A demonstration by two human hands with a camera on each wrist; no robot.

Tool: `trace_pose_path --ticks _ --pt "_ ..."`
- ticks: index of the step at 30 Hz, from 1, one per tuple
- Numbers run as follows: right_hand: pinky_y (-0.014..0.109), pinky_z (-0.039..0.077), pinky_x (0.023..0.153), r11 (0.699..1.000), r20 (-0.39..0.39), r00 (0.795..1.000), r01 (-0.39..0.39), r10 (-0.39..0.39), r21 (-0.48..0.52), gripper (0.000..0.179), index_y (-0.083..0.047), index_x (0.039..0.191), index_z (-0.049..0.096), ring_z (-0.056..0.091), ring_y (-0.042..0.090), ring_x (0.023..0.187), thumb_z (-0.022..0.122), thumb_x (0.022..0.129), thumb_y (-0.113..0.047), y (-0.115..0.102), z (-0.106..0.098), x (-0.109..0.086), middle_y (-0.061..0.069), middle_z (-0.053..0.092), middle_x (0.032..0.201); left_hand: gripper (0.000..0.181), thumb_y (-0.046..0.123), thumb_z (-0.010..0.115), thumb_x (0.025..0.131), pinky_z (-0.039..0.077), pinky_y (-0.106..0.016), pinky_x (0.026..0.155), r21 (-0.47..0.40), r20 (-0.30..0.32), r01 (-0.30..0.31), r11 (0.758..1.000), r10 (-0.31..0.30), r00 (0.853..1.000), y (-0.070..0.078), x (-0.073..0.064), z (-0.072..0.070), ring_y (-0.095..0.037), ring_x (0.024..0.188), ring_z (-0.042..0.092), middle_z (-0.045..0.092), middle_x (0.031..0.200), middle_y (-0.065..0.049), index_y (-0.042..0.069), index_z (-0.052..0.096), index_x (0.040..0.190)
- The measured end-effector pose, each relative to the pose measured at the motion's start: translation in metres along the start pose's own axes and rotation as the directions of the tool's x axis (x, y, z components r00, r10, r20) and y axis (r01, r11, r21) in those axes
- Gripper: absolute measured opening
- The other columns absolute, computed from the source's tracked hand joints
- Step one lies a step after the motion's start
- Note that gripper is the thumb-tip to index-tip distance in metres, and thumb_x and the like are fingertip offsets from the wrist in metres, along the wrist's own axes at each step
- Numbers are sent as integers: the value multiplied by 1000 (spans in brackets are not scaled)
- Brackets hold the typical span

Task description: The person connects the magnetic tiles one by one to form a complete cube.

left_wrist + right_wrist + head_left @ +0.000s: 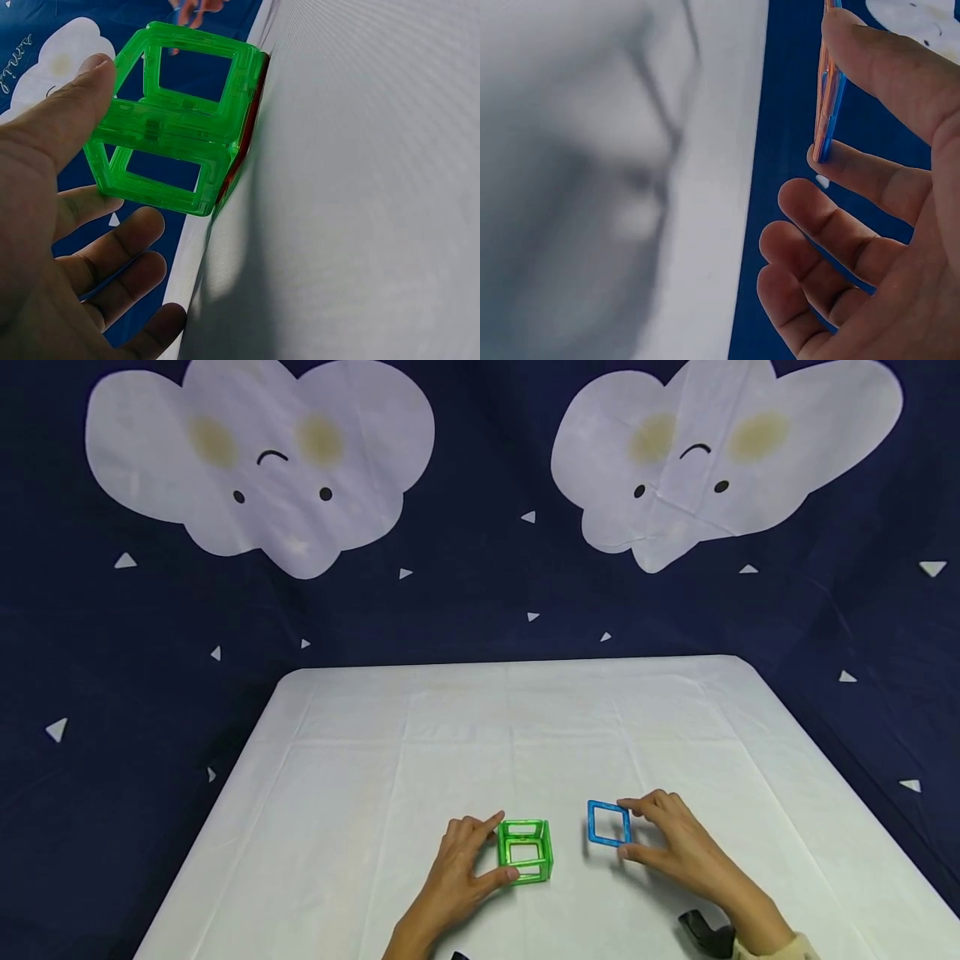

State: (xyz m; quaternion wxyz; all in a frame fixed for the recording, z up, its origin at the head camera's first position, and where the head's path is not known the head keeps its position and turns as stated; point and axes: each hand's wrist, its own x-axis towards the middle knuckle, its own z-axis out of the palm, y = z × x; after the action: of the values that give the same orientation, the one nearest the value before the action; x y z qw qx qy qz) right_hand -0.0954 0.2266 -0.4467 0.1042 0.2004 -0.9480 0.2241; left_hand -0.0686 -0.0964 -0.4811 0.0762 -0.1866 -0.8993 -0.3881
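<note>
A small open-framed cube of green magnetic tiles (550, 852) stands on the white table. My left hand (456, 875) grips it from the left with thumb and index finger, the other fingers lying free of it. In the left wrist view, the green cube (180, 112) has a red strip along its side facing the table. To the right, my right hand (678, 847) pinches a blue square magnetic tile (591, 822) between thumb and index finger, above the cloth. Seen edge-on in the right wrist view, the tile (828, 112) shows blue and orange.
A white cloth (337, 827) with fold creases covers the table. Behind it hangs a dark blue curtain (465, 610) with white clouds and small triangles. A black strap or device (708, 935) sits by my right wrist.
</note>
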Motion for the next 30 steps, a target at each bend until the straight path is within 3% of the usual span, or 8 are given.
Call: trace_pose_path --ticks 6,30 --pt "30 42 76 999 15 1000 -21 21 25 57 -19 120 63 41 4 95 81 69 -40 -12 1 10 -8 55 97 72 50 69 76 36 -30 86 18 -7 -13 1000 13 1000 0 0 0 -5 97 38 54 99 5 19 48 138" --pt "27 42 77 993 12 997 70 -71 97 58 -22 121 62 39 1 96 80 70 -40 -46 8 32 -13 54 100 71 48 71 76 37 -30 85 31 -19 -12 999 12 1000 -2 0 -1 -6 96 40 55 97 5 16 51 136"
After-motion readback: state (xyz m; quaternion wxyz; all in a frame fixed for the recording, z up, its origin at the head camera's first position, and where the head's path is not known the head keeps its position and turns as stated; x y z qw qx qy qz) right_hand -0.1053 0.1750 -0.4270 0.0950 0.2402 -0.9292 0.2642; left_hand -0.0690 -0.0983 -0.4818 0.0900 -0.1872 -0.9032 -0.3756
